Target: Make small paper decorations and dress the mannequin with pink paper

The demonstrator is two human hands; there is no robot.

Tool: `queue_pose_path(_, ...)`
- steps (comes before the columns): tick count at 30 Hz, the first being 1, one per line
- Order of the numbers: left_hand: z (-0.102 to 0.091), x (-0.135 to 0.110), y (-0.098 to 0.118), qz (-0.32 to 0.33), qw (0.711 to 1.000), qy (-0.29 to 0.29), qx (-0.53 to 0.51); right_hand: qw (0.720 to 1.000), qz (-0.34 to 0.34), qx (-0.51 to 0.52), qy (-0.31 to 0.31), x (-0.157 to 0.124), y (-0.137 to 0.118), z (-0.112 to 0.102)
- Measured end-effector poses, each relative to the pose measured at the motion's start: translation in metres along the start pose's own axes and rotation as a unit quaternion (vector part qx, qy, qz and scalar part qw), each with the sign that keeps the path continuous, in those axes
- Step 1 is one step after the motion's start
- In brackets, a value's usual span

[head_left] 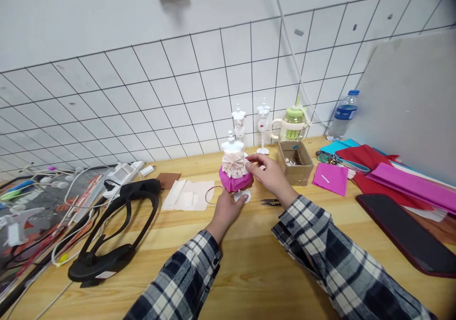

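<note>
In front of me a small white mannequin [233, 145] stands upright, wearing a doll dress [236, 182] with a pleated pale pink top and a puffed magenta skirt. Low down, my left hand [228, 211] closes round the mannequin's round white base [243, 197], its thumb on the base's rim. My right hand [268, 173] is at the right side of the dress, thumb and forefinger bent together on the pale pink pleats. Part of the stand is hidden behind the skirt and my left hand.
Behind stand two more mannequins [263, 120], a green-lidded cup [295, 125] and a cardboard box [301, 175]. Thread snips [270, 202] lie by my right wrist. Pale fabric [187, 195] and a black headset frame [124, 225] lie left; magenta cloth [331, 179] and a phone [406, 234] lie right.
</note>
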State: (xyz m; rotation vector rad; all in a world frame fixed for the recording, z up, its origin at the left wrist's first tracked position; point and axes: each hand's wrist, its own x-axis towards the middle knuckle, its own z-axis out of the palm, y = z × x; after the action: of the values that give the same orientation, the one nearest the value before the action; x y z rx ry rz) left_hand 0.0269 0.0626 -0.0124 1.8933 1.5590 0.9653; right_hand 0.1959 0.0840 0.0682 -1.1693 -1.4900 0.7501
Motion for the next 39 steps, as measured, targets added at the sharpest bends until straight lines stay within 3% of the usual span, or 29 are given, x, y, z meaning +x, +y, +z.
queue_pose_path(4,0.005,0.009,-0.005,0.030,0.998,-0.046,-0.009,1.000,-0.010,0.014,-0.013,-0.002,-0.007,-0.003)
queue_pose_path(9,0.005,0.011,-0.013,0.039,0.997,-0.062,-0.022,0.999,-0.010,0.018,-0.033,-0.003,-0.013,-0.007)
queue_pose_path(19,0.005,0.008,-0.016,0.042,0.996,-0.072,-0.031,0.998,-0.060,-0.004,-0.033,-0.007,-0.015,-0.006)
queue_pose_path(31,0.004,0.007,-0.014,0.025,0.997,-0.071,-0.017,0.996,-0.057,0.038,-0.054,-0.006,-0.014,-0.006)
queue_pose_path(39,0.004,0.006,-0.014,0.030,0.997,-0.076,-0.016,0.996,-0.077,0.002,-0.052,-0.006,-0.016,-0.008)
